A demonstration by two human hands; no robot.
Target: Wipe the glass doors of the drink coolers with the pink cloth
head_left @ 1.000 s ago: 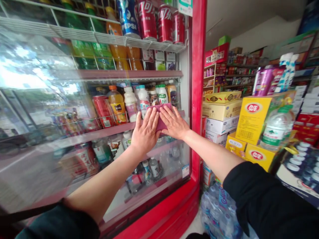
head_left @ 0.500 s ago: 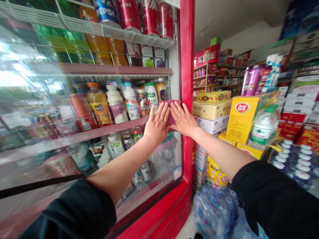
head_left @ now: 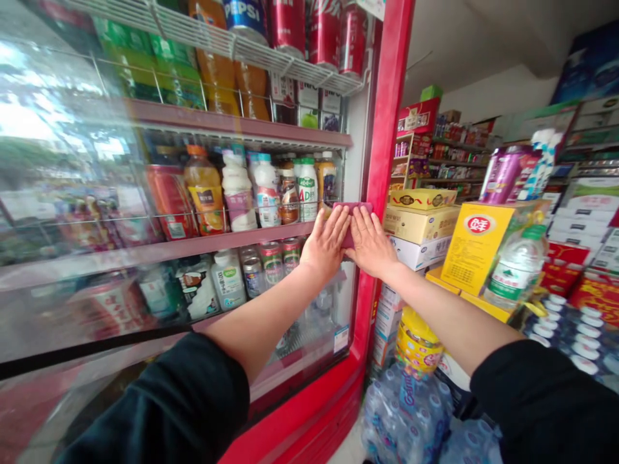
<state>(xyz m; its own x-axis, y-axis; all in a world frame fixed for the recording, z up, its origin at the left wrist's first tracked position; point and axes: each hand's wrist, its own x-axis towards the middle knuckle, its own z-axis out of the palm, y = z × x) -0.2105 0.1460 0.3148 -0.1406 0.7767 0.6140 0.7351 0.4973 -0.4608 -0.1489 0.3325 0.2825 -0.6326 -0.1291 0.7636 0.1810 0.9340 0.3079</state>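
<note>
Head view: the dull-pink cloth (head_left: 349,237) lies against the glass pane (head_left: 48,193), just off centre toward three o'clock, close by the red frame (head_left: 384,142); whether they touch is hard to tell. The left hand (head_left: 325,243) and right hand (head_left: 371,240) press it flat, fingers outstretched, neither grip clamped around anything. Behind the pane, at the cloth's ten o'clock, stands a green-capped bottle (head_left: 307,190). Work on the glass looks under way, at the pane's three-o'clock side; how much is done, or left toward nine o'clock, cannot be told.
</note>
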